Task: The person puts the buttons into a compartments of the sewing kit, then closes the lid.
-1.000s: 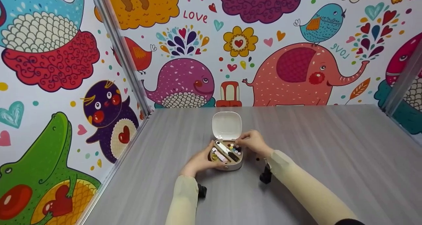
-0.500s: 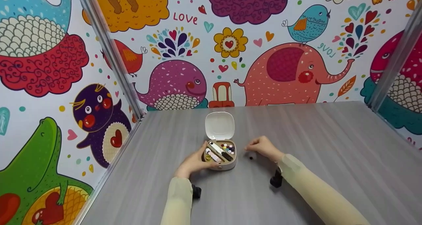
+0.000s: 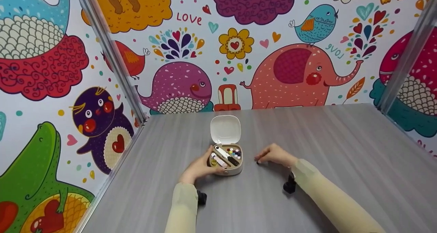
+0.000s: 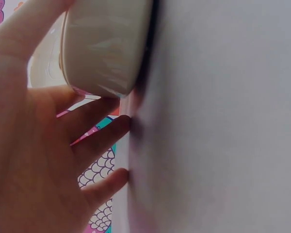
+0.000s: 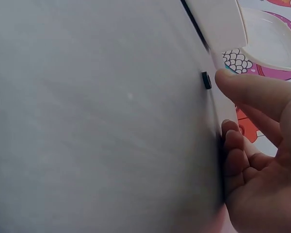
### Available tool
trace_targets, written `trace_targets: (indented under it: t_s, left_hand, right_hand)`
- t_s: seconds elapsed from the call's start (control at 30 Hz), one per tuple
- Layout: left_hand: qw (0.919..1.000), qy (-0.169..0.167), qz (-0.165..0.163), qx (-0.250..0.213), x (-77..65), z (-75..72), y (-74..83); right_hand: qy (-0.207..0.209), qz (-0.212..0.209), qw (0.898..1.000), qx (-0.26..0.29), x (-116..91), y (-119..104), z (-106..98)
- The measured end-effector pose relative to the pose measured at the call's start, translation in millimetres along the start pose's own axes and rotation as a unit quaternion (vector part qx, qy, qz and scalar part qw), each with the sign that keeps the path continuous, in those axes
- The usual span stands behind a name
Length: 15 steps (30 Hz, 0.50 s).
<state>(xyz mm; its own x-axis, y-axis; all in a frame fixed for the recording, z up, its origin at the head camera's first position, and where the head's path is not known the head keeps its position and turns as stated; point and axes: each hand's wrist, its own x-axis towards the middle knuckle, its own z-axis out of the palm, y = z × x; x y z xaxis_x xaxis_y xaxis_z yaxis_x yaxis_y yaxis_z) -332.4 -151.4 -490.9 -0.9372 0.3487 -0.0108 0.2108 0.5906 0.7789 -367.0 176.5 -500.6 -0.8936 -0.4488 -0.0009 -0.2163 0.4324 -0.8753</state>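
A small white sewing kit box [image 3: 235, 172] stands on the table with its lid [image 3: 225, 128] raised. My left hand [image 3: 199, 166] grips its left side, thumb along the front; the left wrist view shows the thumb and fingers around the box wall [image 4: 104, 48]. Inside are several coloured buttons [image 3: 234, 153], a white-and-black tool [image 3: 226, 155] in the middle slot and small items in the left compartment. Right of the box, a small black button [image 5: 206, 80] stands on edge on the table. My right hand [image 3: 277, 155] is beside it, thumb tip just short of it, the other fingers loosely curled.
The grey tabletop [image 3: 307, 130] runs back to a wall [image 3: 191, 7] printed with cartoon animals. A metal post [image 3: 111, 52] marks the left back corner. Black wrist cameras [image 3: 289, 185] hang beneath both wrists.
My right hand has left the box's button compartment, moved right and lowered to the black button on the table. The left hand keeps its grip on the box. The head view has shifted slightly.
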Motion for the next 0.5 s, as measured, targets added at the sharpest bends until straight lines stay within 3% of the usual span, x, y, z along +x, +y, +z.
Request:
trace_targets:
  t_s: [0.5]
  left_hand:
    - [0.9998,0.005,-0.002,0.017,-1.1,-0.2,1.3]
  right_hand:
    - [0.020,-0.025,0.999,-0.026,1.3,2.7,6.4]
